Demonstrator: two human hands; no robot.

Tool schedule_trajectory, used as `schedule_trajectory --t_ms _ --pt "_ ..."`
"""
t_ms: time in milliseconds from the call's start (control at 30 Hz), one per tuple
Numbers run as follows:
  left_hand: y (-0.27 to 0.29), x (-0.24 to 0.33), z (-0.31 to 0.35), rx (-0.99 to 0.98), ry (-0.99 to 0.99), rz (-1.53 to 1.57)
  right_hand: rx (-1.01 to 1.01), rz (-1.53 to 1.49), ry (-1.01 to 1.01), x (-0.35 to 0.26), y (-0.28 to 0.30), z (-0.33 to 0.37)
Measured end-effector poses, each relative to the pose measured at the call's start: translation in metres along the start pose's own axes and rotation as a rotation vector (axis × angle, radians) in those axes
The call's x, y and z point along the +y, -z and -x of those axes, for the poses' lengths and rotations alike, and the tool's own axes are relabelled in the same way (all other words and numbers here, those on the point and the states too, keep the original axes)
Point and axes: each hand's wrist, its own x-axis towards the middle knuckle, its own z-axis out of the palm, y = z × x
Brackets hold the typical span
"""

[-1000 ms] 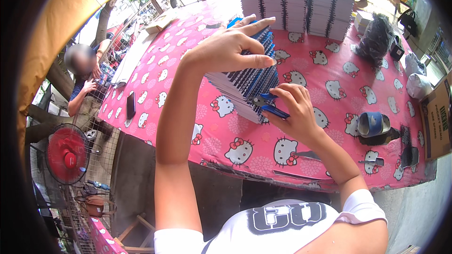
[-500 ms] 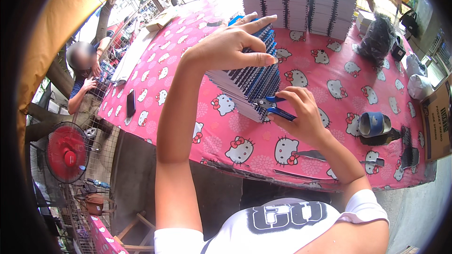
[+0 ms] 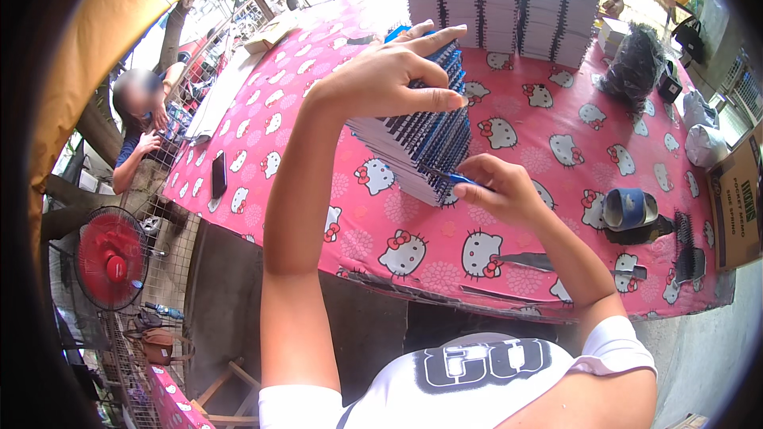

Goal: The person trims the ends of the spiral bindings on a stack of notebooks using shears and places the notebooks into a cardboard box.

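Observation:
A tall stack of spiral-bound notebooks (image 3: 401, 147) with white page edges and dark coils stands in front of me, leaning a little. My left hand (image 3: 393, 83) lies over its top, fingers stretched out and thumb apart. Blue-handled pliers (image 3: 461, 179) are in my right hand (image 3: 507, 191), fingers closed round the handles. Their jaws reach the coil ends low on the stack's near right corner; whether they grip a wire is too small to tell.
Several tall stacks of spiral notebooks (image 3: 501, 12) line the table's far side. A black plastic bag (image 3: 633, 67), a blue tape roll (image 3: 624, 210), a brush (image 3: 690, 258) and a carton (image 3: 735, 206) are rightward. A phone (image 3: 219, 175) lies left. Another person (image 3: 139, 123) sits beyond the left edge.
The plier handles have come closer together as my right hand closed, and the tool has turned slightly at the coil ends. My left hand has stayed on the stack.

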Motion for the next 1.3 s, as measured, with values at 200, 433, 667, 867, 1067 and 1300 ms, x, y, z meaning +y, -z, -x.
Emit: schedule_trajectory --t_ms 200,433,667,867,1067,1300 --pt "0.0 -0.002 0.0 -0.001 0.001 0.014 0.416 0.711 0.684 -0.004 -0.006 0.002" --pt "0.001 0.001 -0.002 -0.008 -0.004 0.001 -0.219 -0.23 -0.26 0.013 0.012 -0.015" --pt "0.001 -0.001 0.001 -0.002 -0.007 -0.011 0.244 0.341 0.494 0.016 -0.004 0.005" --pt "0.0 -0.002 -0.002 -0.006 -0.015 -0.004 0.286 0.449 0.584 0.021 -0.008 -0.002" --pt "0.001 -0.003 -0.001 -0.015 -0.007 -0.002 -0.312 -0.529 -0.432 0.016 0.013 -0.011" --pt "0.001 -0.006 -0.001 -0.013 0.006 0.034 0.234 0.495 0.47 0.033 -0.001 0.008"
